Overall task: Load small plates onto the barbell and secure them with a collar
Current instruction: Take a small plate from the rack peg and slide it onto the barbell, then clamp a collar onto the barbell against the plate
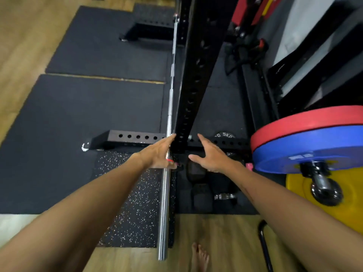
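Note:
The chrome barbell runs away from me, its bare sleeve end pointing at me beside the black rack upright. My left hand rests on the bar at the upright with straight fingers. A small red and black part shows under its thumb; whether it is the collar I cannot tell. My right hand hovers to the right of the upright, fingers spread, holding nothing. A black 5 kg plate stands behind the rack's base beam, partly hidden.
Red, blue and yellow bumper plates sit on a chrome-tipped peg at the right. Black hex dumbbells lie on the mat below my right hand. The rack's base beam crosses the floor. My bare foot stands on wood.

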